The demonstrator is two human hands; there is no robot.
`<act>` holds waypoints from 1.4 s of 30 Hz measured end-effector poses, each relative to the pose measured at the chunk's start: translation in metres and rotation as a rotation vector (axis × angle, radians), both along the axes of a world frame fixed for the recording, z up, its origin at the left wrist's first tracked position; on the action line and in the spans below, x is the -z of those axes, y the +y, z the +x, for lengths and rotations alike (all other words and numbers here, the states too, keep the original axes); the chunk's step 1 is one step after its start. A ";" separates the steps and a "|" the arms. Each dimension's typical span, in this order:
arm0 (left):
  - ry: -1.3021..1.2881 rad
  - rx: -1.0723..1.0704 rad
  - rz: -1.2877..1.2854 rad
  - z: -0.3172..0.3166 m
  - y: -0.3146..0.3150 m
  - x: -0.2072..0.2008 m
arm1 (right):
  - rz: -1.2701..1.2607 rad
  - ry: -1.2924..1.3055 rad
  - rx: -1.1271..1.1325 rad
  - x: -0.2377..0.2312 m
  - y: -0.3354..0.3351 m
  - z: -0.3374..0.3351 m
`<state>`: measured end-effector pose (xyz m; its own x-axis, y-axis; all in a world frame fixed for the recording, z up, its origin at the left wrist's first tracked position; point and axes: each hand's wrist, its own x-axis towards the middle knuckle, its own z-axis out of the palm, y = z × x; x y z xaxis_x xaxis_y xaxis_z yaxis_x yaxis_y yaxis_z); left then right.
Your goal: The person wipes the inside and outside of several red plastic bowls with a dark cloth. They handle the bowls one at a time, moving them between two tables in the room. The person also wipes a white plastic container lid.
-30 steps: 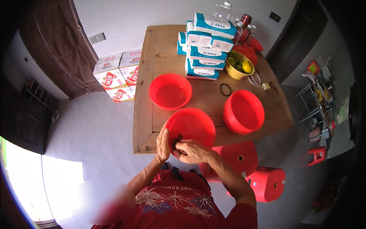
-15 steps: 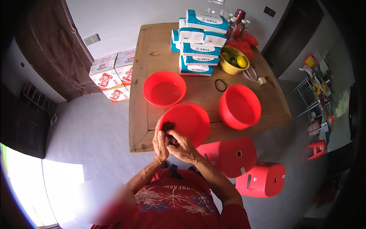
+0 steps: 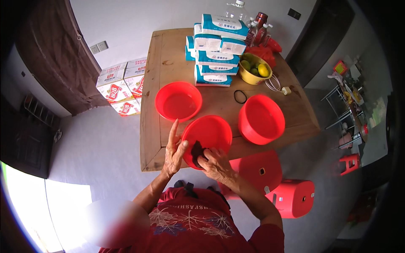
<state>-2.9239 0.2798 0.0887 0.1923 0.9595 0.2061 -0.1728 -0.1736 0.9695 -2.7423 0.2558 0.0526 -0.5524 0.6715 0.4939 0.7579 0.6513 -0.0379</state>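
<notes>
The nearest red plastic bowl (image 3: 213,130) sits at the table's front edge. Inside it, on the near left, is a dark brown, limp piece like a cloth (image 3: 196,152). My right hand (image 3: 217,163) reaches over the bowl's near rim with curled fingers gripping that dark piece. Along the left side of the bowl, my left hand (image 3: 172,152) has its fingers stretched and thumb apart, holding nothing. A second red bowl (image 3: 179,100) stands behind and to the left, and a deeper red bowl (image 3: 261,120) stands to the right.
Blue-and-white tissue packs (image 3: 217,58) are stacked on the wooden table (image 3: 166,50). Beside them are a yellow bowl (image 3: 253,78) of fruit, a black ring (image 3: 240,97) and a white cable (image 3: 274,84). Red stools (image 3: 255,173) stand at the front right; cartons (image 3: 120,86) are stacked left.
My left hand has let go of the dark piece and opened its fingers. My right hand has shifted right, carrying the dark piece lower into the near bowl.
</notes>
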 end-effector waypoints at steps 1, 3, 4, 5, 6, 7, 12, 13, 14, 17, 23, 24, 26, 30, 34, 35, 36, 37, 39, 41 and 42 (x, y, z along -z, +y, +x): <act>-0.104 0.034 -0.025 0.002 -0.002 0.009 | -0.036 0.048 0.034 -0.004 -0.001 -0.006; -0.118 -0.014 0.003 0.014 -0.016 0.023 | -0.069 0.234 0.025 -0.007 0.000 -0.019; -0.125 -0.062 0.041 0.019 -0.019 0.034 | -0.090 0.227 0.028 0.000 0.002 -0.027; -0.134 -0.100 0.024 0.017 -0.017 0.042 | -0.142 0.242 0.048 0.003 -0.001 -0.034; -0.160 -0.133 -0.002 0.016 -0.018 0.044 | -0.197 0.254 0.061 -0.001 -0.004 -0.040; -0.233 -0.123 -0.024 0.015 -0.018 0.045 | -0.238 0.310 0.000 -0.005 -0.005 -0.040; -0.181 -0.157 -0.056 0.008 -0.018 0.033 | -0.310 0.305 -0.175 0.002 -0.003 -0.010; -0.089 -0.177 0.001 0.009 -0.017 0.032 | -0.259 0.198 -0.121 -0.004 -0.005 -0.003; 0.002 -0.196 0.057 0.009 -0.017 0.029 | -0.227 0.110 -0.093 -0.011 -0.005 0.004; -0.003 -0.153 0.019 0.011 -0.015 0.013 | -0.132 -0.137 0.023 -0.025 0.010 0.024; -0.106 -0.039 -0.155 0.009 0.003 0.039 | 0.213 -0.166 0.153 -0.061 0.057 0.020; -0.120 -0.025 -0.194 0.009 0.004 0.047 | 0.173 -0.145 0.122 -0.066 0.060 0.012; -0.191 0.023 -0.279 0.011 0.005 0.048 | 0.257 -0.102 -0.007 -0.066 0.069 -0.002; -0.273 0.116 -0.247 0.004 0.009 0.062 | 0.149 -0.041 -0.096 -0.059 0.088 -0.004; -0.240 0.026 -0.250 0.007 0.004 0.057 | 0.111 0.040 0.125 -0.037 0.085 0.031; -0.239 0.014 -0.246 0.008 0.003 0.058 | 0.089 0.022 0.173 -0.033 0.080 0.037; -0.239 0.008 -0.242 0.009 0.002 0.057 | 0.068 0.002 0.228 -0.031 0.071 0.043; -0.238 -0.003 -0.238 0.010 0.001 0.057 | 0.078 -0.071 0.271 -0.032 0.060 0.045; -0.220 -0.015 -0.215 0.009 -0.001 0.055 | -0.057 -0.123 0.315 -0.045 0.030 0.040; -0.200 -0.018 -0.207 0.009 -0.001 0.053 | -0.168 -0.166 0.309 -0.053 0.006 0.036; -0.189 -0.011 -0.211 0.009 0.000 0.052 | -0.211 -0.182 0.286 -0.052 -0.004 0.036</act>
